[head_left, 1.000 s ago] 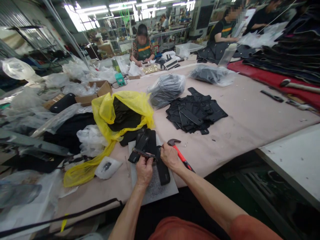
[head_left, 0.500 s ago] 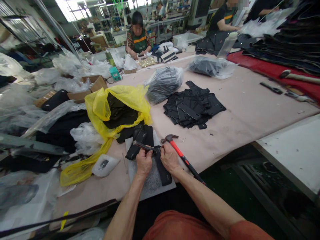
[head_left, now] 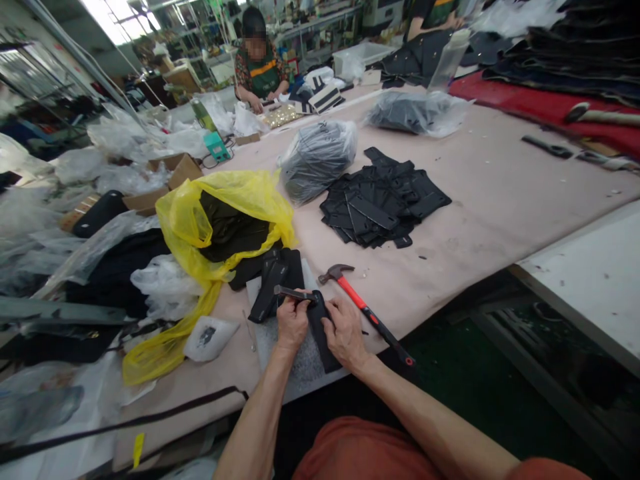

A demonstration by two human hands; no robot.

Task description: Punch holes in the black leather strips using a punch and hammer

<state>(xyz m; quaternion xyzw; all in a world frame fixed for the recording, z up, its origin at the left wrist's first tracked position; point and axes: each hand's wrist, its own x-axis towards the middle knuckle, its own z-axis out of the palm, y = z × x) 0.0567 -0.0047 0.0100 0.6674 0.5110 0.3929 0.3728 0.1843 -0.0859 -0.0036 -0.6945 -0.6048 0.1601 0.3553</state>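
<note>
My left hand is closed around a dark metal hand tool lying nearly level, its right end over the top of a long black flat piece. My right hand, fingers bent, grips the right edge of that piece. Underneath is a grey-speckled white board. Several more black flat pieces overlap at the board's upper left. A claw hammer with a red and black handle rests just right of my right hand. What the tool's tip touches is too small to make out.
Beyond the hammer lies a heap of black pieces. An open yellow plastic bag holds dark pieces. Two clear bags of dark goods sit further back. A person works across the table; its front edge is near me.
My right hand has slid down the black piece's edge, away from the tool's end. The tool in my left hand has shifted slightly right. The whole view has shifted a little.
</note>
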